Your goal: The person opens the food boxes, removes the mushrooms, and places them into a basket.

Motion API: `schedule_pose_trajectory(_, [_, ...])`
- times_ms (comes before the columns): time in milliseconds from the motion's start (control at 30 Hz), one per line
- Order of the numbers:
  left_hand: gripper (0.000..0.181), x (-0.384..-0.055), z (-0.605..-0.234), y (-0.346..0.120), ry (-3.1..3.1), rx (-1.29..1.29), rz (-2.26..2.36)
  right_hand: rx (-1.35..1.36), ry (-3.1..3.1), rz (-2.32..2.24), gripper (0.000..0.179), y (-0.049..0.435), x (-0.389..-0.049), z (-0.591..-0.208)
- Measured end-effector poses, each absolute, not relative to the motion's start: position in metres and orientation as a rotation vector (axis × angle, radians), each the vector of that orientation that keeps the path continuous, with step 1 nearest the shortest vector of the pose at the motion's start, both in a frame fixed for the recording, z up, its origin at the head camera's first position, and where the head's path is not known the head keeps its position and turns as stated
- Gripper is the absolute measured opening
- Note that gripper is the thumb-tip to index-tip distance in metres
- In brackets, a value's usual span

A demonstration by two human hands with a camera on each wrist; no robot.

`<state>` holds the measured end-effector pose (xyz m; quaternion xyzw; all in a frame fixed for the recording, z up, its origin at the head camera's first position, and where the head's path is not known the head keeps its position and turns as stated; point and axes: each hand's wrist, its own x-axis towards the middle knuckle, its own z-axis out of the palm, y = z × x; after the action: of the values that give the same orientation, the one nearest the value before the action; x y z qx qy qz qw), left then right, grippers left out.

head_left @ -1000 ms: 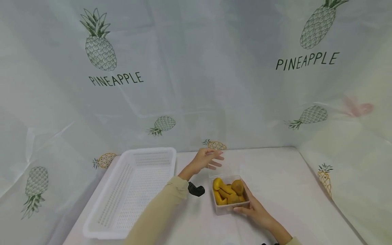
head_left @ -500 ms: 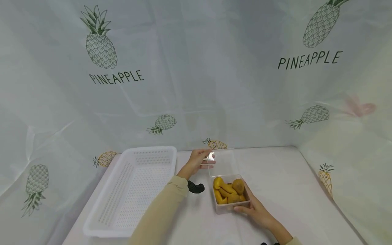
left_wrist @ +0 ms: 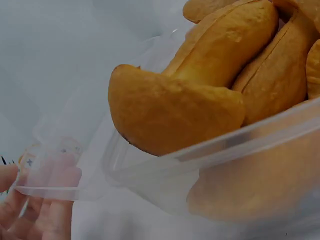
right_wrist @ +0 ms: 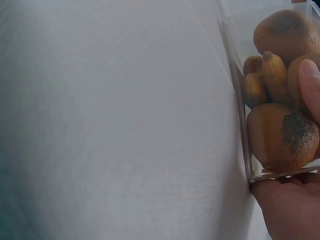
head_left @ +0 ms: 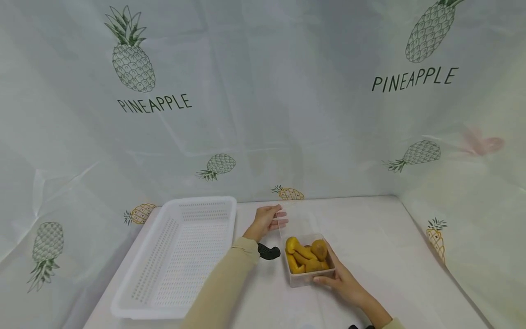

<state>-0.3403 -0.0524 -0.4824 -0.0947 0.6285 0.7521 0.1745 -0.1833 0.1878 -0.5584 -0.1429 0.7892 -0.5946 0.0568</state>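
Note:
A clear plastic box (head_left: 302, 281) stands on the table, filled with several yellow-brown, curved and rounded gourd-like pieces (head_left: 306, 265). Its transparent lid (head_left: 300, 221) is raised at the far side and hard to make out. My left hand (head_left: 265, 222) is at the lid's left edge; in the left wrist view that hand (left_wrist: 42, 215) has the lid edge pinched between thumb and fingers. My right hand (head_left: 347, 283) grips the box at its right side, thumb at the front corner. In the right wrist view the right hand (right_wrist: 295, 205) is partly cut off.
A white perforated plastic basket (head_left: 174, 313) stands to the left of my left forearm. A pale cloth (head_left: 378, 246) covers the table. Behind it hangs a curtain (head_left: 263, 105) printed with pineapples. A black wrist-worn piece (head_left: 269, 252) is at my left wrist.
My left hand has come from above the lid area to the lid's left edge and taken hold of it, then shifted slightly. The right hand and box stay in place.

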Motion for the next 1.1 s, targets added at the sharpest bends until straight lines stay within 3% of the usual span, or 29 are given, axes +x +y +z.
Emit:
schedule_pose_trajectory(633, [0.035, -0.337, -0.498, -0.056, 1.818, -0.44, 1.989, -0.429, 2.413, -1.771, 0.102, 0.187, -0.183, -0.558])
schedule_pose_trajectory(1100, [0.035, -0.34, -0.467, -0.06, 1.96, -0.231, 2.148, -0.445, 2.394, -1.788, 0.103, 0.186, -0.183, -0.555])
